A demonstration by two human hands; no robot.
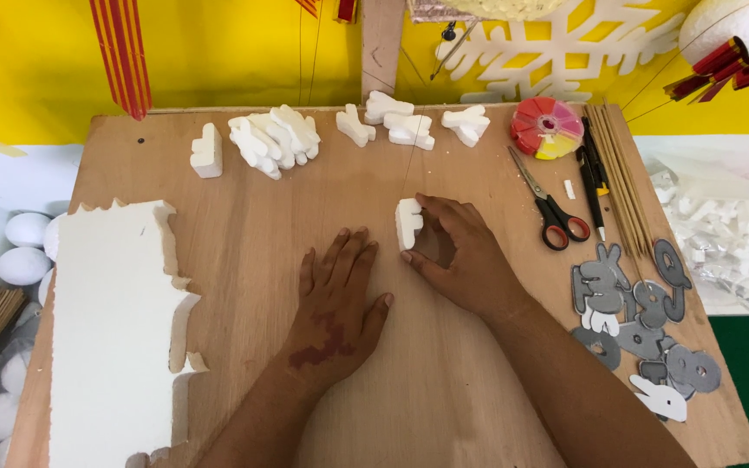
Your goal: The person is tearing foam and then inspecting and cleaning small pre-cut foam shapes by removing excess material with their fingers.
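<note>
My right hand (457,251) grips a small white foam cutout (407,223) between thumb and fingers, holding it upright on the wooden table (244,225) against a thin vertical wire (408,156). Just left of it, my left hand (337,303) rests flat on the table, palm down with fingers spread, and holds nothing.
A large jagged white foam slab (110,329) lies at the left. Several foam cutouts (275,139) line the far edge. Scissors (552,208), pens (593,173), wooden sticks (621,173), a round colour palette (548,128) and grey card templates (639,312) sit at the right. Foam eggs (23,247) lie off the left edge.
</note>
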